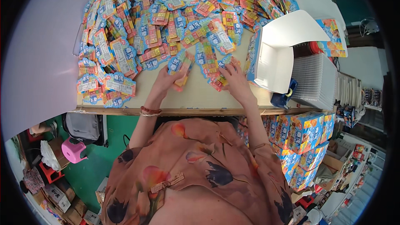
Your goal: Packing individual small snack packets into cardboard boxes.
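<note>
Fingers of the left hand [170, 78] were curled around a small stack of colourful blister packs [180, 67], pinching them at the near edge of the heap. On that wrist sat a beaded bracelet [150, 111]. The right hand [236, 80] lay flat with its fingers spread, pressing on a few more packs [217, 79] just to the right of the held stack; whether it gripped any of them could not be told.

Both hands worked on a pale wooden table [196, 96], at its near edge, straight ahead of the person. A great pile of the same packets [166, 16] covered the far and left parts of the tabletop, reaching right up to the hands. Just right of the right hand stood an open white carton [277, 58] with printed blue and orange sides, its flap raised. Further right lay a stack of clear plastic trays [314, 79]. Below the table's right end, closed printed boxes [304, 141] were stacked near the person's right elbow. On the green floor to the left stood a pink stool [73, 150].
</note>
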Tool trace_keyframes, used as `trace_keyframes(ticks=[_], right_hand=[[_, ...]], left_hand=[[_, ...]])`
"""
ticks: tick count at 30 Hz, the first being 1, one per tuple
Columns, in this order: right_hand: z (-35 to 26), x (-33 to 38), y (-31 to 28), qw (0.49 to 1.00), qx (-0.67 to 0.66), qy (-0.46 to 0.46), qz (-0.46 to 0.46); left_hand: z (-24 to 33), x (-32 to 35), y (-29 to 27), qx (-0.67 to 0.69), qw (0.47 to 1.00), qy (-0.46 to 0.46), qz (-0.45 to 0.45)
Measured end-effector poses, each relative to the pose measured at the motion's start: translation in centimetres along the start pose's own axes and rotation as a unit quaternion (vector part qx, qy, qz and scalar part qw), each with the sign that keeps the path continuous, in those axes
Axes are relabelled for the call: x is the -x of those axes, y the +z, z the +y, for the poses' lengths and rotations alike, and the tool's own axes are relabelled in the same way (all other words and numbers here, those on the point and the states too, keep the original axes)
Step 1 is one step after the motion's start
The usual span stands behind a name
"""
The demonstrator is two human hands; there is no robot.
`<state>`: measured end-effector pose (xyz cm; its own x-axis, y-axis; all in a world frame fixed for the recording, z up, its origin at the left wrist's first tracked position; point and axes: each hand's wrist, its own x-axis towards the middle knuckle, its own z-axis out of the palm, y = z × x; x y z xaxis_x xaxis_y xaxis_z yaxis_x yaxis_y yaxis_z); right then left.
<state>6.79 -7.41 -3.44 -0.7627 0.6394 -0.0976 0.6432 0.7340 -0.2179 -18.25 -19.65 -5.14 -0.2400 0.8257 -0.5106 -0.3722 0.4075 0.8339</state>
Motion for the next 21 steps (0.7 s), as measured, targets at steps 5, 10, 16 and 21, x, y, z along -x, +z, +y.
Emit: trace_keyframes(ticks=[5,10,16,21], right_hand=[[0.8,0.5,0.8,0.998,-0.007,-0.049,0.029],[-0.3,-0.4,1.8,0.967,-0.249,-0.018,0.050],[0.5,-5.6,2.0,0.917,-0.263,0.123,0.274],[3.4,-8.7,0.2,0.990,-0.047,0.124,0.049]], left_hand=[[-1.0,-1.7,2.8,0.132,0.989,0.066,0.007],[-1.6,-0.8,2.7,0.135,0.985,0.093,0.060],[-4.5,-4.6,8.6,-0.108,0.980,0.143,0.086],[-3.4,-5.7,11.6,-0.398,0.868,0.207,0.212]])
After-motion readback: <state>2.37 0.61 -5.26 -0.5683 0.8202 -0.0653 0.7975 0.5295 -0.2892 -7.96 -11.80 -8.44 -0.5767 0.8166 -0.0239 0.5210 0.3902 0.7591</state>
